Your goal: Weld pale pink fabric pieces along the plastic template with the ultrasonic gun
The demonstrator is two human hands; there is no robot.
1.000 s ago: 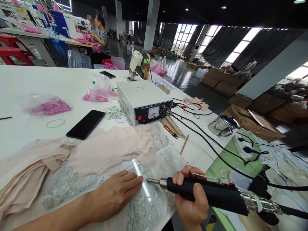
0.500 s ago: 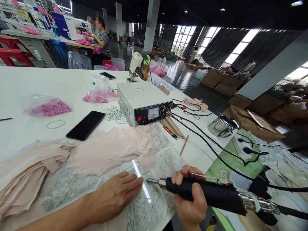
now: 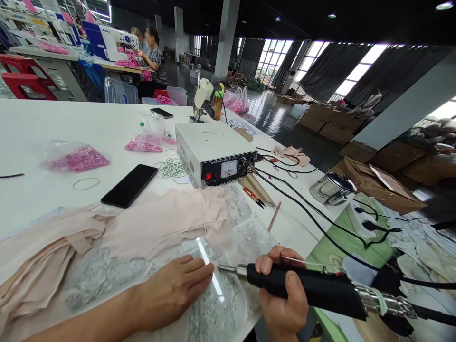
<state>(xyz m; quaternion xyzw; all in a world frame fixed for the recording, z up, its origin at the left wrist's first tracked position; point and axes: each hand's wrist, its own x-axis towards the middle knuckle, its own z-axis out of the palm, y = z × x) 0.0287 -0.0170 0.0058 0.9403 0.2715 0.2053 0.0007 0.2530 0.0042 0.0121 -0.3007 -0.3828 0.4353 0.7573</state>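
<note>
My right hand is wrapped round the black handle of a handheld ultrasonic welder, whose metal tip points left. Just left of that tip is my left hand, back upward, its fingers bent and pressed together over the marbled, glossy mat. Whatever lies under those fingertips is hidden. Pale pink fabric pieces are spread beyond the left hand, and a folded stack of the same fabric lies to its left. A cable joins the welder to a white control box with a lit red switch.
Around the box are a black phone, pale rubber bands, orange thread snips and a steel mug. Bags of pink pieces lie at the left. Black cables cross the right side. A person sits at a sewing machine behind.
The view has shifted slightly, so the scene sits a little further right. Both hands and the welder keep nearly the same position relative to each other.
</note>
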